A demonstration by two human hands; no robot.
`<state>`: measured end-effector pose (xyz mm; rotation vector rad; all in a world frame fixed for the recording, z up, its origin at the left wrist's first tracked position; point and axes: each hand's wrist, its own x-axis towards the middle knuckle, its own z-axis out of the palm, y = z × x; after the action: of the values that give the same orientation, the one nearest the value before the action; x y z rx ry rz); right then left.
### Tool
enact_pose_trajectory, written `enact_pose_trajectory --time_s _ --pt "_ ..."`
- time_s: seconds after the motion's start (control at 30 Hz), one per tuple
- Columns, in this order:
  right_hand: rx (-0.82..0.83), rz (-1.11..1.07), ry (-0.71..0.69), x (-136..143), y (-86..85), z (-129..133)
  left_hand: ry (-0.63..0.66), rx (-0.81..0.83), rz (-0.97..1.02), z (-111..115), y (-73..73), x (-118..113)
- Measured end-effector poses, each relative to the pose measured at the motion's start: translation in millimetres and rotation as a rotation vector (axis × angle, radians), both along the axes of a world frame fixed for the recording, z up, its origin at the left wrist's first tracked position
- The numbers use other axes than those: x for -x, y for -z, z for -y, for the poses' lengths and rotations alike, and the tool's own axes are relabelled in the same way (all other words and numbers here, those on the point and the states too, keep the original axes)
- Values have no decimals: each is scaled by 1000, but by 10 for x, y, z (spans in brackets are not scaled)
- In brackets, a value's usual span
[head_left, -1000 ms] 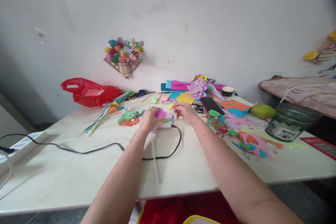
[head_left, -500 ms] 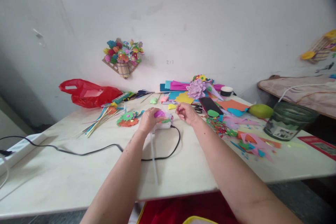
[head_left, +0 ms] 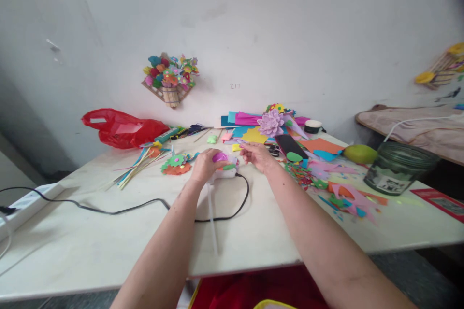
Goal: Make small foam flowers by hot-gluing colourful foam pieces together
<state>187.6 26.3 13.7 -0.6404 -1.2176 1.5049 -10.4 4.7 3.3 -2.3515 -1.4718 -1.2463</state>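
Note:
My left hand is closed on the edge of a shiny purple packet in the middle of the table. Under and beside the packet lies a white glue gun, partly hidden, with a clear glue stick pointing toward the table's front edge. To the right, my right hand hovers with thumb and fingertips pinched; a small purplish bit seems to show at the tips, too small to make out. Left of my left hand lie green and orange foam flowers.
A black cord runs from a power strip to the glue gun. Foam scraps, a phone and a glass jar sit on the right. A red plastic bag and thin sticks lie on the left.
The fingers of my right hand have shifted slightly left, and their pinch has turned a little. My left hand and the purple packet stay in place.

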Motion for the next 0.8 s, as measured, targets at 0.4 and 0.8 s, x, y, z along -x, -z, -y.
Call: enact_pose_trajectory --time_s 0.4,0.8 --pt "-40 0 -7 9 47 -39 4 14 28 8 -14 -3" --pt "-45 47 12 4 46 -39 -5 -6 29 -9 1 6"
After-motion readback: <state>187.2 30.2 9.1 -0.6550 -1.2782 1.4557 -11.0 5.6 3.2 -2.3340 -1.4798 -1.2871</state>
